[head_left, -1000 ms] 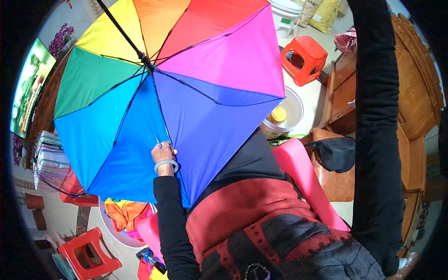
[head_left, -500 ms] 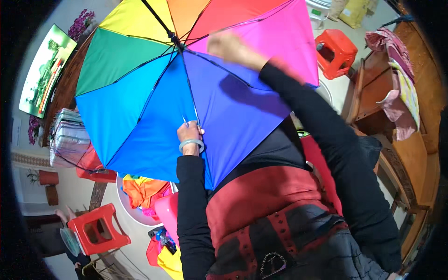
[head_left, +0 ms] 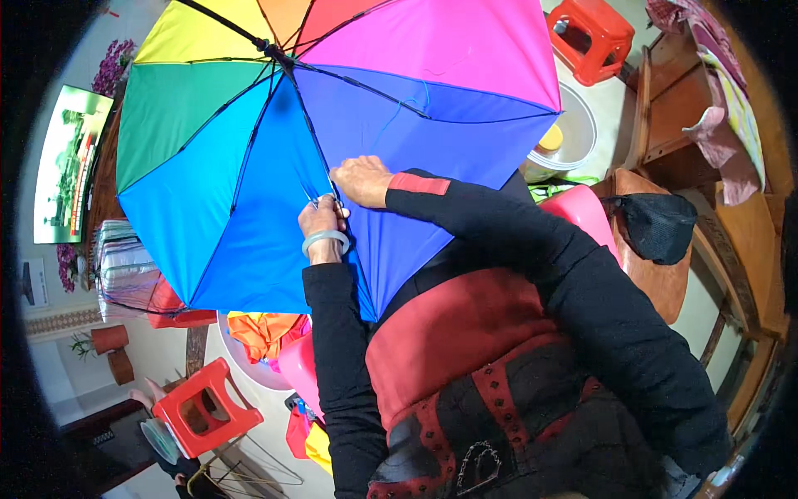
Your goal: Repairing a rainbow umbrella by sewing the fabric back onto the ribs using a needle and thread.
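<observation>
An opened umbrella [head_left: 218, 179] with rainbow panels fills the upper middle, its black ribs and shaft showing. My left hand [head_left: 322, 218], with a pale bangle at the wrist, is closed on the rib and cloth where the blue and purple panels meet. A small shiny metal piece shows at its fingertips, too small to name. Just right of it, my right hand [head_left: 362, 180] is closed with bent fingers against the same rib. What it pinches is hidden. A loose blue thread [head_left: 407, 104] curls over the purple panel.
At lower left are a red stool [head_left: 199, 407] and a basin [head_left: 258, 366] of bright cloth. Another red stool [head_left: 592, 41] and a white bucket [head_left: 586, 133] stand at upper right. A black cap-like item [head_left: 661, 226] lies on a wooden seat [head_left: 657, 287]. A lit screen [head_left: 71, 166] is far left.
My right hand has come down from near the umbrella's hub to beside my left hand. The left hand keeps its grip. The whole view has shifted and turned slightly.
</observation>
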A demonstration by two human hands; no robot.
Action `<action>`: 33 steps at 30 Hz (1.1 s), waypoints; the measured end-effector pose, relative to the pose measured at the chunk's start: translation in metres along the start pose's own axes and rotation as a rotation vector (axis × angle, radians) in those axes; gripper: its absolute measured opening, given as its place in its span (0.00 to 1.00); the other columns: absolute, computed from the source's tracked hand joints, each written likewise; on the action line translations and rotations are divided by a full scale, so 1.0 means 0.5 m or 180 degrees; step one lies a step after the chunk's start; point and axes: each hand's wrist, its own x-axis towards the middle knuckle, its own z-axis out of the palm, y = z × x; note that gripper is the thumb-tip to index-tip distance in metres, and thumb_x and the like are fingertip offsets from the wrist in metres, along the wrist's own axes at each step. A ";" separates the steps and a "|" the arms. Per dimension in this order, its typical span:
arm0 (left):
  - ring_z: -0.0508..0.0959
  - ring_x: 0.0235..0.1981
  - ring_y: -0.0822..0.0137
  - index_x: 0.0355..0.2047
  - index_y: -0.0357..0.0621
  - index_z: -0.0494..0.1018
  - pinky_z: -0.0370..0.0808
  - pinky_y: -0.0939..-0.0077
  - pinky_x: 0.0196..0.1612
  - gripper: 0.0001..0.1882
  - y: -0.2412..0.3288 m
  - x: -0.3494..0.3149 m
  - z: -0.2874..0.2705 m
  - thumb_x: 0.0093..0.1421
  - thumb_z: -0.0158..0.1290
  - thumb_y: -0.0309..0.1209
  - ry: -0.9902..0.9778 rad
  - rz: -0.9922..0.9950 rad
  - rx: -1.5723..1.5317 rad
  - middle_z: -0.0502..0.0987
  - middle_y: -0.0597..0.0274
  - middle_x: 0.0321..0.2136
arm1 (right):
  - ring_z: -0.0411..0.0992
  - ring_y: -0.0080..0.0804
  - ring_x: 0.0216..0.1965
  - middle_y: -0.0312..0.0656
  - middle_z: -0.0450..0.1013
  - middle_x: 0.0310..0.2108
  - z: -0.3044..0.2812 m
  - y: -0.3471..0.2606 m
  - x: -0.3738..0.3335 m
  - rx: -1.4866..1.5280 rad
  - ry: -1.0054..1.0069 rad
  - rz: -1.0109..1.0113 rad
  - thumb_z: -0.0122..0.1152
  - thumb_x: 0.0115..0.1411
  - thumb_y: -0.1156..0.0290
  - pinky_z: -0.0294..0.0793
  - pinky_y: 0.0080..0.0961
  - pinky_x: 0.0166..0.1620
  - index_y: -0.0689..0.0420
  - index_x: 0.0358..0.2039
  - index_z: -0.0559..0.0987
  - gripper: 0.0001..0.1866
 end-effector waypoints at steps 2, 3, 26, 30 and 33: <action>0.63 0.06 0.73 0.17 0.40 0.64 0.55 0.80 0.08 0.11 0.000 -0.002 0.000 0.55 0.43 0.28 0.0007 0.0000 0.0043 0.68 0.60 0.09 | 0.70 0.47 0.36 0.52 0.71 0.31 -0.005 -0.003 -0.004 0.0025 -0.0123 -0.0035 0.46 0.49 0.75 0.69 0.41 0.36 0.59 0.31 0.74 0.10; 0.63 0.06 0.73 0.18 0.40 0.64 0.55 0.80 0.08 0.11 0.000 -0.003 -0.001 0.56 0.43 0.28 0.0011 0.0002 0.0063 0.68 0.60 0.09 | 0.70 0.47 0.36 0.52 0.71 0.31 -0.006 -0.004 -0.005 0.0029 -0.0224 -0.0024 0.46 0.49 0.75 0.69 0.41 0.36 0.59 0.31 0.74 0.10; 0.66 0.07 0.70 0.20 0.34 0.65 0.60 0.80 0.08 0.08 -0.003 0.004 -0.002 0.54 0.45 0.25 -0.0051 -0.0143 -0.0450 0.69 0.57 0.11 | 0.71 0.53 0.31 0.58 0.71 0.27 0.035 -0.003 -0.005 0.0804 0.0380 0.0032 0.52 0.45 0.72 0.70 0.41 0.33 0.65 0.24 0.74 0.08; 0.68 0.08 0.68 0.22 0.33 0.64 0.61 0.80 0.08 0.08 0.001 0.000 0.010 0.56 0.43 0.25 0.0207 -0.0217 -0.0545 0.69 0.56 0.12 | 0.71 0.52 0.32 0.59 0.70 0.28 0.025 0.012 -0.002 0.0700 0.0145 0.0245 0.51 0.44 0.73 0.70 0.41 0.34 0.66 0.22 0.74 0.08; 0.69 0.09 0.66 0.24 0.32 0.64 0.62 0.79 0.09 0.08 0.004 -0.002 0.010 0.56 0.42 0.26 0.0369 -0.0283 -0.0651 0.70 0.55 0.14 | 0.73 0.46 0.26 0.55 0.72 0.25 0.034 0.038 0.002 0.0631 0.0351 -0.0029 0.50 0.45 0.74 0.72 0.39 0.28 0.64 0.20 0.74 0.07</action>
